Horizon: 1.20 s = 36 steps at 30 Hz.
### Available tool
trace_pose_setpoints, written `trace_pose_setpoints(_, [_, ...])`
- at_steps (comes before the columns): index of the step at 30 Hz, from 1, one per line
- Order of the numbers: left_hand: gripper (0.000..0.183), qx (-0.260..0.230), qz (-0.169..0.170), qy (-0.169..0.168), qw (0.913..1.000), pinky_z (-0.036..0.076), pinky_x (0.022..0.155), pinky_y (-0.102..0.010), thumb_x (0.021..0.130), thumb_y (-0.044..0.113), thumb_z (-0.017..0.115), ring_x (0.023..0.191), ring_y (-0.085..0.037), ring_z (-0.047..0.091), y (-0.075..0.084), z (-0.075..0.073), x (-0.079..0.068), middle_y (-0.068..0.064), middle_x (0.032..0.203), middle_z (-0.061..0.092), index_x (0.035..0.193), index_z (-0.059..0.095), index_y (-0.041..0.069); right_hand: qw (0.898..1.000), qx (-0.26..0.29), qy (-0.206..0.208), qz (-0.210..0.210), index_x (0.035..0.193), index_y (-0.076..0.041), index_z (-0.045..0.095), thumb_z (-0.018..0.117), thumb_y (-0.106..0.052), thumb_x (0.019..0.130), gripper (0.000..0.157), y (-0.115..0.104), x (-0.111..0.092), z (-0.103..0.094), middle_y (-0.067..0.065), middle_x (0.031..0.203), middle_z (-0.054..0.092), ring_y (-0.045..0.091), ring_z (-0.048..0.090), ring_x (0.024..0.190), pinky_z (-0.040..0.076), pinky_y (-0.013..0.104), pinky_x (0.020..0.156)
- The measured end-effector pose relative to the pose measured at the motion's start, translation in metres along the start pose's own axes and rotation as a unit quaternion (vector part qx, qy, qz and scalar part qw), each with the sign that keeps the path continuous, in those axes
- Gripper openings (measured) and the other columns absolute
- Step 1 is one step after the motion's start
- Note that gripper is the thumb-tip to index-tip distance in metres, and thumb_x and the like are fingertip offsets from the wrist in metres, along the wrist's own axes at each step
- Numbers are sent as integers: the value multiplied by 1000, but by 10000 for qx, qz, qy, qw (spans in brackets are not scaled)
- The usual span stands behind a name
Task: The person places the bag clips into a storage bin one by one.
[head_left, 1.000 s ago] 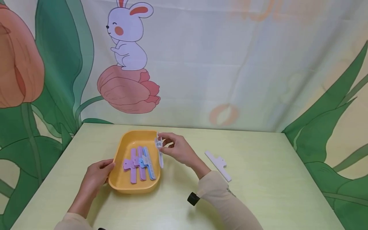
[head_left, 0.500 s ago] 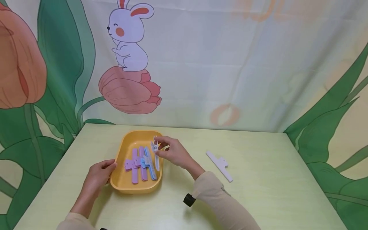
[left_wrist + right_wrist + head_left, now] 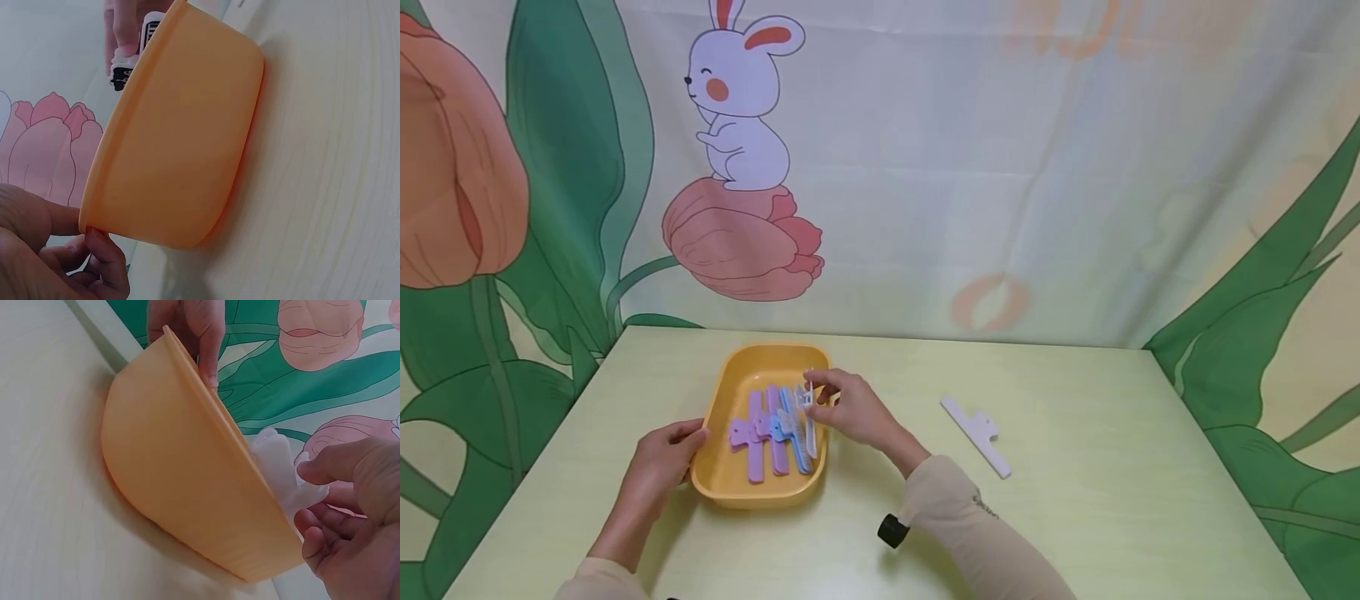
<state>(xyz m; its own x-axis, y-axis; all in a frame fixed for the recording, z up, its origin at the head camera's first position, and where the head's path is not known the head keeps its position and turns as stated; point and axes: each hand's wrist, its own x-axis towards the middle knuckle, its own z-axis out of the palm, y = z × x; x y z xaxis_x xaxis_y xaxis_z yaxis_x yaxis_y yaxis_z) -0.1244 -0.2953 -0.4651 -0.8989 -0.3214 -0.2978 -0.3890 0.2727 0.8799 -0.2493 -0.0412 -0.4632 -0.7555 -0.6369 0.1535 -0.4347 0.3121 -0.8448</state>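
Note:
A yellow-orange plastic tray (image 3: 715, 477) stands on the table. My left hand (image 3: 661, 457) grips its left rim, thumb on one side and curled fingers beneath, as the left wrist view shows. Inside lie purple clips (image 3: 755, 454) and a blue clip (image 3: 801, 450), side by side with their long bars roughly parallel. At the tray's right side, my right hand (image 3: 853, 410) pinches a white clip (image 3: 811, 437) between thumb and fingers. In the right wrist view this white clip (image 3: 275, 465) is partly hidden behind the tray wall. Whether it touches the tray floor is unclear.
A pale lilac clip (image 3: 977, 437) lies on the light table (image 3: 1112, 467) to the right of the tray, beyond my right forearm. A printed curtain (image 3: 895, 208) with a rabbit and tulips hangs behind the table's back edge.
My right hand has moved the white clip from over the tray's right rim leftward and down, inside beside the blue clip. The left hand keeps its hold on the rim.

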Motion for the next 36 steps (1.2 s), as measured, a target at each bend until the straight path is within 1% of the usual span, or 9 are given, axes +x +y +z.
trace_pose_setpoints(5, [48,17,-39,-27,10000,55,68,-23,110,20,49,94,-19,63,1,2,0,-31,136,54,147,46,-11,9999,-94,36,70,136,3,63,78,-7,90,49,3,-3,0,8,116,67,19,58,96,46,22,68])
trace_pose_setpoints(11, [48,28,-50,-27,10000,55,69,-24,110,20,49,95,-20,63,2,3,1,-31,136,54,147,46,-12,9997,-87,140,157,131,0,67,79,-9,90,44,5,-5,0,17,126,67,22,58,100,46,22,70])
trace_pose_setpoints(14, [49,25,-88,-33,10000,56,70,-25,110,20,48,97,-21,63,2,3,1,-31,137,53,148,45,-11,9997,-93,165,161,130,0,67,78,-11,91,42,6,-7,-1,17,127,67,21,59,100,48,23,71])
trace_pose_setpoints(22, [48,61,-153,0,9999,56,69,-25,111,20,48,97,-23,63,2,3,0,-31,137,53,148,45,-11,9998,-49,215,30,133,0,66,74,-10,94,42,5,-15,-9,16,130,67,24,62,105,52,30,88])
trace_pose_setpoints(30, [49,76,-135,-8,9999,55,69,-23,111,20,47,99,-24,63,2,3,-1,-31,137,53,148,44,-11,9994,22,337,-123,133,-2,66,74,-13,94,41,3,-18,-17,13,129,67,21,64,106,53,28,87])
trace_pose_setpoints(36, [49,97,-130,-6,9999,55,68,-23,111,21,48,97,-22,62,2,2,1,-30,136,53,148,44,-11,9988,128,425,-227,134,-3,66,73,-13,96,40,-9,-15,-23,9,128,68,19,64,105,53,30,88])
